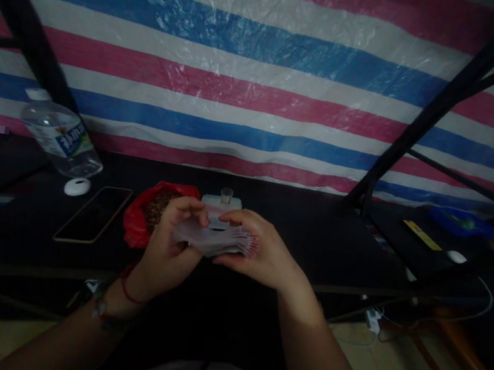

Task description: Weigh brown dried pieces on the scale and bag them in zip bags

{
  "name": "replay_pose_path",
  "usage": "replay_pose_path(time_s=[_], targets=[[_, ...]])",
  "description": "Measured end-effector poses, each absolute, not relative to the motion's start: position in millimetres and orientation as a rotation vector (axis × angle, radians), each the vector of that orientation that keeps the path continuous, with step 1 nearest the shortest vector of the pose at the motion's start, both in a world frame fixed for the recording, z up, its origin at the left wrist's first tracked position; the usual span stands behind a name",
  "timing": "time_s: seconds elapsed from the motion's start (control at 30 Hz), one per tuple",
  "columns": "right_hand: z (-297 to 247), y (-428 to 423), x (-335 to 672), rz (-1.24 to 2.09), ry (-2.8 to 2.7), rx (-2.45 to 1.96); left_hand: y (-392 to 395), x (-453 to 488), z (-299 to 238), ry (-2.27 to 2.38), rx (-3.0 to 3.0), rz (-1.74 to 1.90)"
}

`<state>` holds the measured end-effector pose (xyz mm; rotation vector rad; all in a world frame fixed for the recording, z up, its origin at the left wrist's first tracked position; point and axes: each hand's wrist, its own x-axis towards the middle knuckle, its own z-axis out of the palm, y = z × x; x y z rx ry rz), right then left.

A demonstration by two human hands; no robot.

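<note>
My left hand [175,242] and my right hand [259,251] are both closed around a stack of small clear plastic bags [213,241], one at each end. The bags are fanned, and reddish edges show by my right palm. Just beyond my fingers sits a pale device like a small scale [222,201], partly hidden by my hands, with a little clear cup [226,195] on it. Close to my left hand stands an open red plastic bag [134,220] holding brown, dry-looking bits [158,207].
A phone [93,214], a white rounded gadget [77,186] and a plastic bottle [62,136] are on the black table [305,233] at left. A blue tray [462,223] and a yellow strip [422,235] lie at far right, near another person's arm. Dark metal bars [408,137] rise behind.
</note>
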<state>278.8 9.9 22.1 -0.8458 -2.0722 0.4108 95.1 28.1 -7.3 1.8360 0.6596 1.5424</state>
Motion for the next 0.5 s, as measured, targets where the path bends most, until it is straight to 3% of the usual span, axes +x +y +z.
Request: replay_pose_path(time_s=[0.27, 0.5], targets=[[11, 4, 273, 0.494, -1.942, -0.918, 27, 79, -13, 0.800, 1.827, 1.337], [5, -3, 278, 0.535, -1.785, -1.019, 25, 86, -23, 0.808, 1.299, 1.394]])
